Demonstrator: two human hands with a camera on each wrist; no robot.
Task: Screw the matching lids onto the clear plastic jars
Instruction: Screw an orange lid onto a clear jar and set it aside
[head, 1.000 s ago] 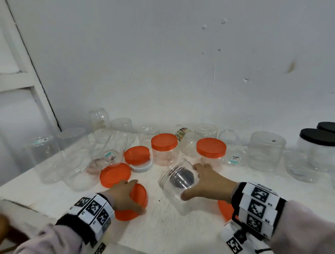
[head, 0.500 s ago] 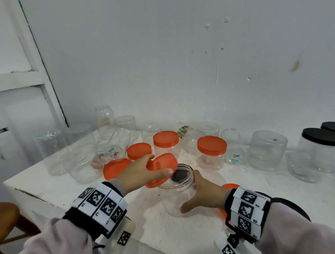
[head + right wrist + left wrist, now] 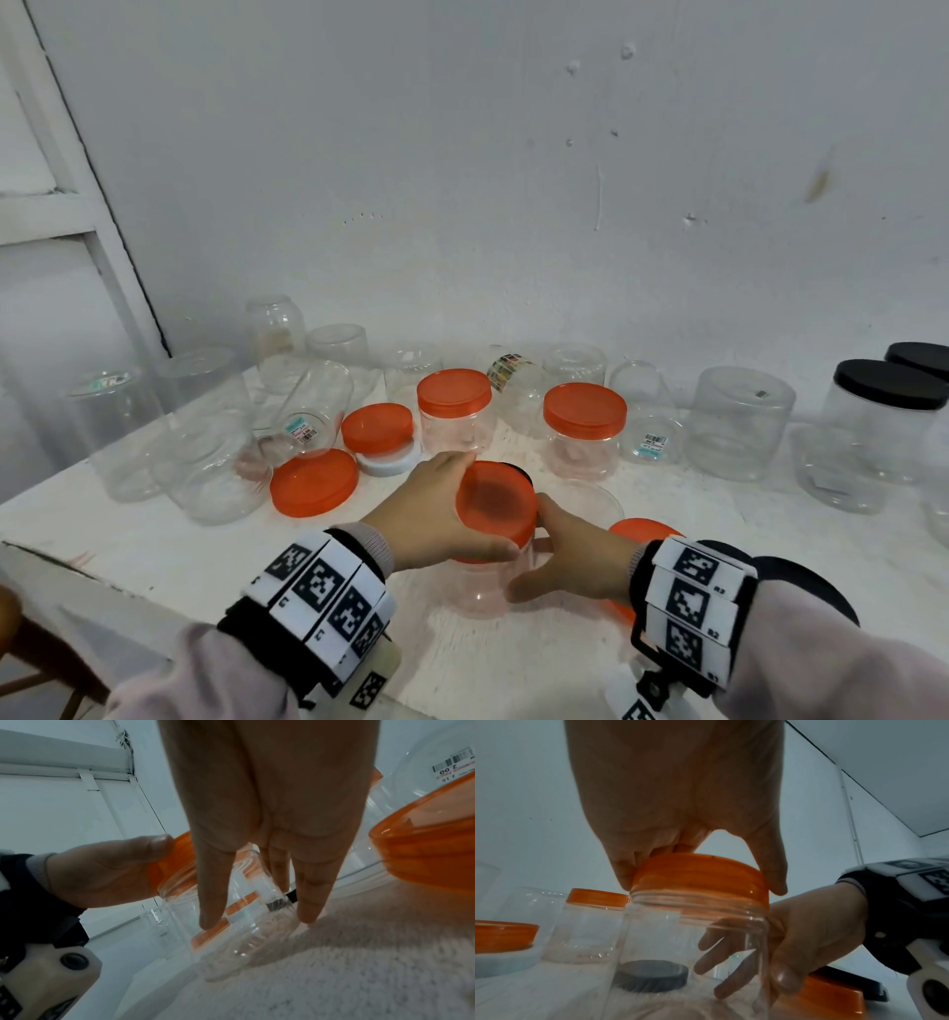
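Fingers and thumb of the left hand (image 3: 429,506) curl round the rim of the orange lid (image 3: 495,502), which sits on the mouth of the clear jar (image 3: 480,586) standing at the near middle of the white table (image 3: 154,545). The right hand (image 3: 575,557) clasps the jar's side, thumb in front and 4 fingers behind. A black lid (image 3: 652,976) lies behind the jar, blurred through the plastic; whether the orange lid's threads have caught cannot be made out.

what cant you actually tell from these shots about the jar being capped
- Whether the orange lid has caught the threads: the left hand covers its rim in every view.
- Whether the black lid lies inside the clear jar or behind it: seen only through clear plastic.
- Right hand fingertips in the head view: hidden behind the jar.
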